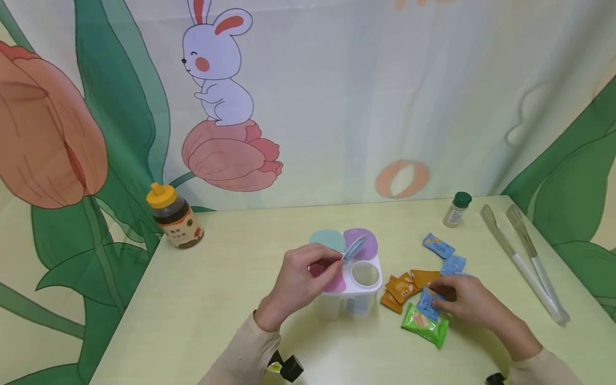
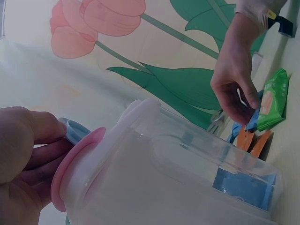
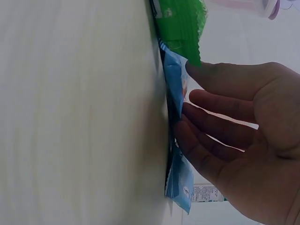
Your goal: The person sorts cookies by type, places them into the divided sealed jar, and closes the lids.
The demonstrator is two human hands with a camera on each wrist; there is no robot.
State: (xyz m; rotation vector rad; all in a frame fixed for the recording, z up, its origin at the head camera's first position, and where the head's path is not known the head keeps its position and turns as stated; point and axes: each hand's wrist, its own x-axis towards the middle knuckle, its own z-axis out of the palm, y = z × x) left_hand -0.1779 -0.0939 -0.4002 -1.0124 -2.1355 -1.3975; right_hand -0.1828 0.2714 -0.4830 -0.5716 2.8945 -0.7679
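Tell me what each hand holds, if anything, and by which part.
The left hand pinches the blue lid flap of the seasoning box at its edge. The right hand fingers a blue packet; grip unclear.

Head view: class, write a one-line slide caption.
Left hand lifts a blue lid on a seasoning box; right hand pinches a blue packet.
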